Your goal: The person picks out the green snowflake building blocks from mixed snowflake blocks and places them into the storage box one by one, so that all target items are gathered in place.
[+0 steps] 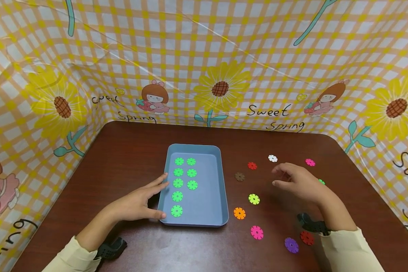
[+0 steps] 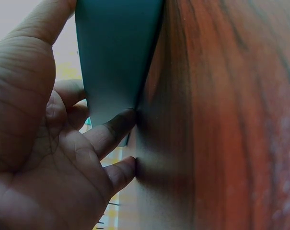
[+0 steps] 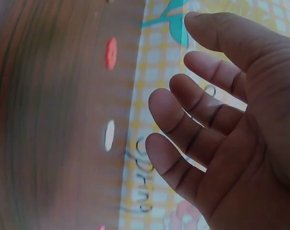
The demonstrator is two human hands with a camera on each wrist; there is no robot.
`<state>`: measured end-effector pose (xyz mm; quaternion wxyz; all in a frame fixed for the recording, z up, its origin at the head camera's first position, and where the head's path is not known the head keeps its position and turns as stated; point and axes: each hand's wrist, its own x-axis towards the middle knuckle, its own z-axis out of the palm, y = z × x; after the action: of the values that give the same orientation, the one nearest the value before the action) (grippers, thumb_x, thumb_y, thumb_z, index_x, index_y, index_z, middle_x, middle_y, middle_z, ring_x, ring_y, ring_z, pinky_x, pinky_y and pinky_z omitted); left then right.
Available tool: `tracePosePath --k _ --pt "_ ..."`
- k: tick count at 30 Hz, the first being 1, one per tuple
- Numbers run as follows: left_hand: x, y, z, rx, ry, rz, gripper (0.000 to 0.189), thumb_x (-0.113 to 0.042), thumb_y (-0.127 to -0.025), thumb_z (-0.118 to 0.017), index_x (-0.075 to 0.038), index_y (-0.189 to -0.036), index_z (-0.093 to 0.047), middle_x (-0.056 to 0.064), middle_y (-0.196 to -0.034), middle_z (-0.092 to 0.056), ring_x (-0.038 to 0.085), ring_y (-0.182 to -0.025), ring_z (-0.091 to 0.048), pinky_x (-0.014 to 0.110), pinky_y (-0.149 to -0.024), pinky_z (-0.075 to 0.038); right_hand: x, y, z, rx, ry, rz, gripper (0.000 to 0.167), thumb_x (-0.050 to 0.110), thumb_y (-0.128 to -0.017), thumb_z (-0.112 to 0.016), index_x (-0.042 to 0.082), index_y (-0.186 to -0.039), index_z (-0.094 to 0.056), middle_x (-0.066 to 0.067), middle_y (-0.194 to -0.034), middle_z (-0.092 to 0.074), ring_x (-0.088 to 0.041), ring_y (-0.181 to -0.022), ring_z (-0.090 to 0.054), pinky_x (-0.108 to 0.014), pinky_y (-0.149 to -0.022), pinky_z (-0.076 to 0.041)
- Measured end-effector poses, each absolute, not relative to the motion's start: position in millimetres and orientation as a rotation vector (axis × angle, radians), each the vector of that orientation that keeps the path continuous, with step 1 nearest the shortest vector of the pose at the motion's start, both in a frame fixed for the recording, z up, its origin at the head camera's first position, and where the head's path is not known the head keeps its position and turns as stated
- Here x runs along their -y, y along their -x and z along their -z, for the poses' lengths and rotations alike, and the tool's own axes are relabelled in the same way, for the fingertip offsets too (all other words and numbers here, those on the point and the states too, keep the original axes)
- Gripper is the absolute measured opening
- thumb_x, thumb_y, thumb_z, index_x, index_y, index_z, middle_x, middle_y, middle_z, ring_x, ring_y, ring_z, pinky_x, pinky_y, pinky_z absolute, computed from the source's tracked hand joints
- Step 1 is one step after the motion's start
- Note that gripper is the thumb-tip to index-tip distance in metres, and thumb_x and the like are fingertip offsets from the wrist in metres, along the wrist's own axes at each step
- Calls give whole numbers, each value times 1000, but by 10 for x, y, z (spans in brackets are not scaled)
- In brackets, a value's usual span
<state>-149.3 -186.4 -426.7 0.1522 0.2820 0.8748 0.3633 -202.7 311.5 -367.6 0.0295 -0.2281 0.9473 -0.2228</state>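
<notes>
A blue-grey tray [image 1: 209,204] lies on the brown table, holding several green notched discs [image 1: 178,183] in two columns towards its left side. My left hand [image 1: 132,204] rests on the tray's left edge, thumb near the front corner and fingers further back; in the left wrist view, fingers [image 2: 111,132] lie along the tray's outer wall [image 2: 116,62]. Above the table on the right, my right hand [image 1: 300,183] hovers with loosely bent fingers [image 3: 173,115] and nothing in them. A white disc [image 1: 272,158] is close to its fingertips, and a green disc [image 1: 321,181] is partly hidden behind it.
Loose discs lie right of the tray: red [image 1: 252,165], brown [image 1: 239,176], yellow-green [image 1: 254,199], orange [image 1: 239,213], pink [image 1: 257,232], purple [image 1: 291,245], a second red [image 1: 307,238] and a far pink [image 1: 310,162]. Checked cloth [image 1: 180,45] encloses the table's back and sides.
</notes>
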Motion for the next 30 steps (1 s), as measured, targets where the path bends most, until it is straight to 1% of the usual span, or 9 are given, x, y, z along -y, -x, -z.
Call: tracePosePath --k 6,12,14,16,18,21,24,27,30 --pt "1865 1490 4265 -2508 -811 -1039 97 -47 -83 -78 -11 -158 -28 -2 -167 -5 24 -149 -15 55 -111 -28 -3385 1937 3717 -2959 661 646 31 23 -89 -77 6 -112 -65 -6 -105 -65 -20 -89 -59 -37 -74 -51" --pt "1871 1486 4263 -2502 -806 -1059 97 -45 -83 -80 -11 -157 -28 -2 -167 -6 24 -149 -15 55 -111 -28 -3633 1871 3774 -2982 560 619 33 25 -89 -77 7 -113 -65 -5 -103 -66 -13 -85 -59 -32 -71 -51" --pt "1872 1487 4267 -2504 -807 -1059 97 -45 -83 -80 -11 -157 -29 -2 -167 -6 24 -149 -15 55 -111 -28 -3716 1852 3785 -2972 514 614 34 25 -89 -76 6 -115 -64 -5 -103 -66 -13 -85 -58 -30 -69 -51" --pt "1872 1487 4269 -2505 -809 -1057 97 -46 -83 -79 -11 -157 -29 -2 -167 -6 24 -149 -15 55 -111 -28 -3796 1831 3801 -2959 465 610 36 26 -90 -76 4 -116 -64 -7 -105 -66 -15 -85 -58 -31 -67 -50" --pt "1873 1487 4270 -2502 -808 -1061 97 -47 -83 -79 -11 -157 -29 -3 -167 -6 24 -149 -14 55 -111 -27 -3878 1816 3820 -2947 420 601 38 27 -91 -75 3 -118 -63 -11 -108 -65 -21 -88 -59 -33 -67 -50" --pt "1874 1487 4268 -2498 -807 -1065 98 -48 -83 -79 -11 -158 -28 -3 -167 -6 24 -149 -14 55 -112 -27 -3998 1793 3848 -2933 355 590 42 29 -92 -74 1 -121 -62 -17 -114 -64 -30 -95 -59 -39 -69 -50" --pt "1875 1487 4265 -2494 -807 -1067 98 -47 -83 -79 -11 -158 -28 -3 -167 -6 24 -149 -14 55 -112 -27 -4101 1782 3872 -2921 322 601 43 29 -93 -72 0 -123 -61 -22 -118 -62 -37 -100 -59 -42 -72 -49" --pt "1875 1487 4266 -2496 -806 -1066 97 -47 -83 -79 -11 -158 -28 -3 -167 -6 24 -149 -14 55 -112 -27 -4172 1779 3890 -2912 290 604 44 30 -94 -71 0 -124 -60 -22 -117 -63 -38 -101 -60 -42 -72 -49" --pt "1875 1487 4268 -2499 -807 -1066 97 -47 -83 -79 -11 -158 -28 -3 -167 -6 24 -149 -14 55 -112 -27 -4222 1785 3916 -2897 268 591 44 31 -94 -71 0 -123 -61 -20 -112 -63 -39 -100 -60 -44 -72 -49"
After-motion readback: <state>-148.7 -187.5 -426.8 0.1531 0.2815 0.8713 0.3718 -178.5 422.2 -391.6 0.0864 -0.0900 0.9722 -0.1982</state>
